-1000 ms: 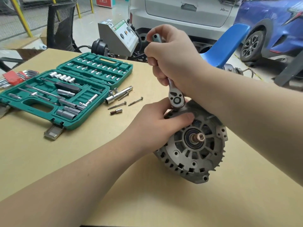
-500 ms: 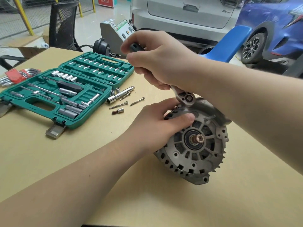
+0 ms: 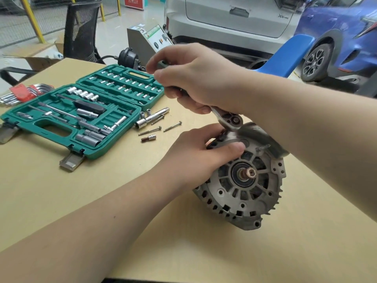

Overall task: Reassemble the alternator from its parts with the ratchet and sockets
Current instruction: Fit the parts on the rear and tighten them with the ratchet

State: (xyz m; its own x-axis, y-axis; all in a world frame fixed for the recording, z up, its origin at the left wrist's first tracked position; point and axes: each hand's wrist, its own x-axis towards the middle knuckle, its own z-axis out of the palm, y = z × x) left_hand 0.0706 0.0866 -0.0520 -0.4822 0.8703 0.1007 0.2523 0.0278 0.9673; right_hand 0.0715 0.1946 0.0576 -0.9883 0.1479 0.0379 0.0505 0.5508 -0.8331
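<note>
At centre right of the frame, the alternator (image 3: 242, 186) stands on its edge on the tan surface (image 3: 204, 252), its ribbed front housing and central shaft (image 3: 249, 173) facing the camera. Left hand (image 3: 195, 154): its grip lies on the upper left rim of the housing, thumb laid across the front face and fingers curled over the top edge. Right hand (image 3: 195, 78): its grip is closed round the handle of the ratchet (image 3: 229, 118), which slants from upper left down to lower right. The ratchet head sits at the top of the alternator, just above the left thumb; whatever is under the head is hidden, so its engagement cannot be told.

At left of the frame, a green socket case (image 3: 81, 113) lies open on the surface, holding sockets, extension bars and bits in moulded slots. Just right of the case lie loose parts: three long bolts (image 3: 172, 126), two small sockets (image 3: 145, 113), a larger chrome socket piece (image 3: 152, 118) and a short bit adapter (image 3: 149, 138). At the far left edge rests a set of hex keys in a red holder (image 3: 22, 92).

Across the top of the frame, beyond the surface, are a white car (image 3: 234, 17), a blue car (image 3: 336, 37), a blue chair back (image 3: 289, 52), a black mesh chair (image 3: 81, 29) and a grey machine (image 3: 146, 39).
</note>
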